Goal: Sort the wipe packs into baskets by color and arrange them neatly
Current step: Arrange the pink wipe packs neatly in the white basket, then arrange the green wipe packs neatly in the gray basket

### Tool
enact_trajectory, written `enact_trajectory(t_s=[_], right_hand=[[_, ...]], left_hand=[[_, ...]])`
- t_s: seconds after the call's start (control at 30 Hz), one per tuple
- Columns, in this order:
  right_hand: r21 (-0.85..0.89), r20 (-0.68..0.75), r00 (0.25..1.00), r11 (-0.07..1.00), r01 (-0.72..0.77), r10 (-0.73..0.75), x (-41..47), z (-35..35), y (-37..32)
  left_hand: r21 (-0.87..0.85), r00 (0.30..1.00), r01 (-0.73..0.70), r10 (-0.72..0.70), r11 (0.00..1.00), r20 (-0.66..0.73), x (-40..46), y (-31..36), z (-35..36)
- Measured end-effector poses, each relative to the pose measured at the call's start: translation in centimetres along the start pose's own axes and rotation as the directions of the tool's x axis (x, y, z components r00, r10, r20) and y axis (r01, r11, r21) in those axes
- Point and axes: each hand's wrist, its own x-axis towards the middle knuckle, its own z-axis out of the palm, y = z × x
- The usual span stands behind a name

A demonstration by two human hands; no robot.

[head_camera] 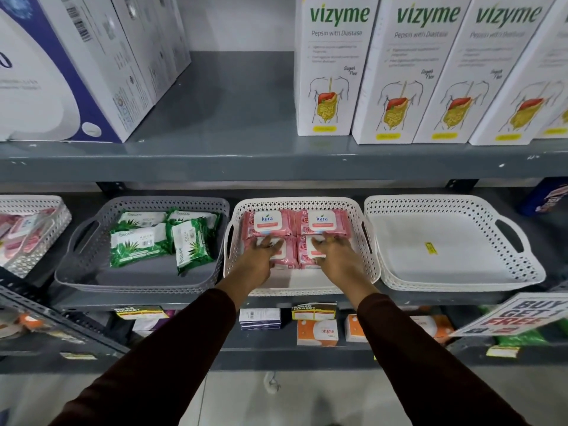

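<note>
Several pink wipe packs [321,222] lie flat in a two-by-two block in the middle white basket [358,222]. My left hand [261,256] rests with spread fingers on the front left pink pack [284,261]. My right hand [336,256] lies the same way on the front right pink pack [302,256]. Neither hand is closed around a pack. To the left, a grey basket [92,256] holds several green wipe packs [138,244], some flat and some tilted. At the right stands a white basket [445,259] with only a yellow sticker [431,248] inside.
Another white basket [46,229] with pink packs sits at the far left edge. The shelf above [276,161] carries white Vizyme cartons [325,66] and blue-white boxes [61,72]. Small boxes and a sale sign [516,315] fill the lower shelf.
</note>
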Motion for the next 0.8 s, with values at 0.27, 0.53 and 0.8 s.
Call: enact_trajectory(t_s=[0.27,0.53,0.8], right_hand=[[-0.109,0.132,0.986,0.99,-0.091,0.105,-0.3,0.3,-0.9],[0.179,-0.32,0.94,0.982,-0.059,0.115,-1.4,2.2,-7.0],[0.025,-0.277,0.891,0.925,0.38,-0.359,-0.7,4.3,-21.7]], left_hand=[[-0.131,0.993,0.074,-0.061,0.989,0.1,-0.5,1.2,-1.1],[-0.451,0.927,-0.183,0.001,0.874,-0.374,-7.8,-7.1,-5.6],[-0.395,0.877,0.308,-0.419,0.865,-0.234,-11.9,-23.4,-8.2]])
